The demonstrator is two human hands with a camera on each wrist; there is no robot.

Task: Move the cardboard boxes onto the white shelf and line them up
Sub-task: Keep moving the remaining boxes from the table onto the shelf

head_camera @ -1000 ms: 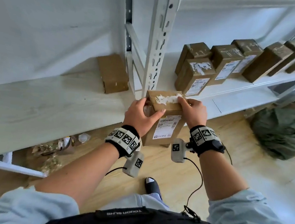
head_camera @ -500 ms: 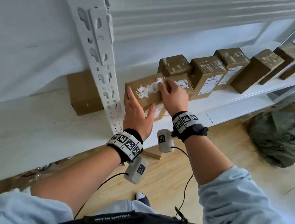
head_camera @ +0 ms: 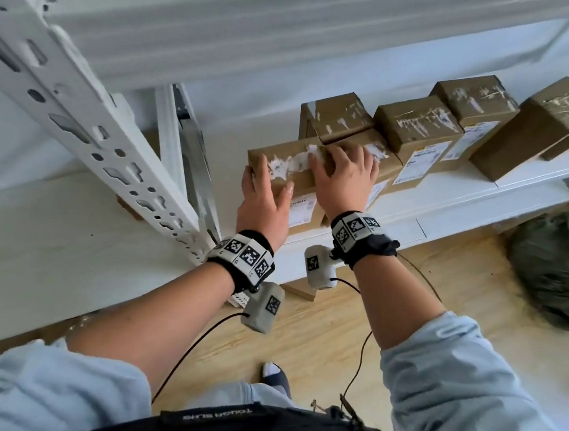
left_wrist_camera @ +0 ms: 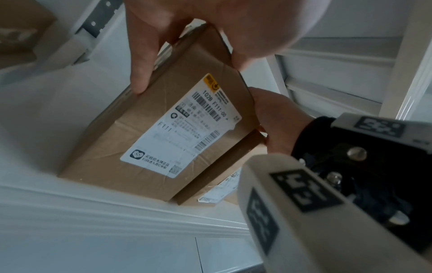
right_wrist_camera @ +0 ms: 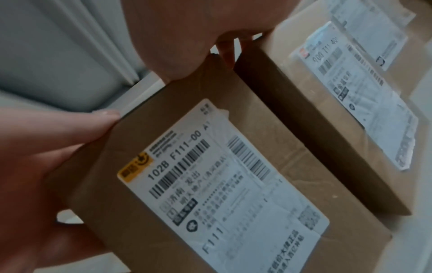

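Two hands hold one box [head_camera: 289,167] at the left end of the row on the shelf [head_camera: 448,209]; the left hand [head_camera: 264,199] wraps its outer side, thumb on the labelled front and fingers along the far edge, while the right hand [head_camera: 344,179] lies over the top at the seam with the neighbour [head_camera: 384,162], fingers curled over the back edge; this two-sided hold, I judge, lets the person steer the box square and press it against the neighbour so that the labels face out like the rest; in the left wrist view its base looks to sit on the shelf, though whether it is fully down cannot be told; the right wrist view shows the two boxes side by side with a dark seam between them, apparently not yet flush; further boxes [head_camera: 421,131] run off to the right, some set at an angle; the shelf is white painted metal, with a perforated upright [head_camera: 88,122] left of the box; another box [left_wrist_camera: 18,31] lies beyond that post; below is a pale wood floor [head_camera: 300,337], with a dark green bag [head_camera: 556,273] lying to the right.
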